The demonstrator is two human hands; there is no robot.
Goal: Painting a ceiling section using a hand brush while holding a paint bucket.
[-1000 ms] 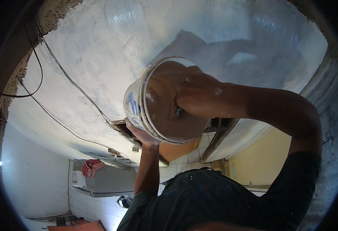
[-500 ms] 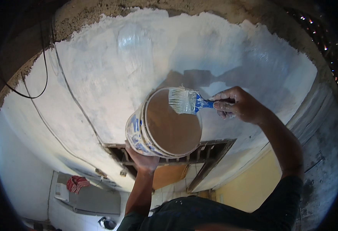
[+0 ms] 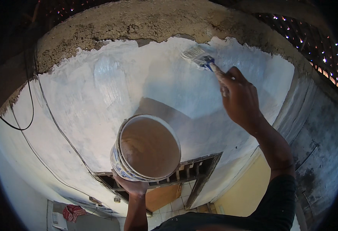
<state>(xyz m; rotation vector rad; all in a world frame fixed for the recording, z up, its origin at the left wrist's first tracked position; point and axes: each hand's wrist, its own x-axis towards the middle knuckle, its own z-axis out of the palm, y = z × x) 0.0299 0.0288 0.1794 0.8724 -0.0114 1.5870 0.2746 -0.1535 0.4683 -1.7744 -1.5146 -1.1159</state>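
My left hand supports a paint bucket from below, its fingers wrapped round the lower side. The bucket is tilted toward me, so its brownish inside shows, with a thin wet layer on the wall of it. Up and to the right, my right hand is closed on the blue handle of a wide, paint-smeared paintbrush. The pale bristles lie against or very close to the whitewashed wall, near its ragged upper edge. Shiny wet-looking streaks show on the wall to the left and right of the brush.
Bare rough plaster runs above the painted area. Dark cables hang down the wall at left. Below the bucket are a barred opening and a wooden door. A red striped cloth lies at lower left.
The paintbrush has moved from over the bucket's mouth up to the top of the wall. The bucket appears lower and farther left, and the view has tilted upward.
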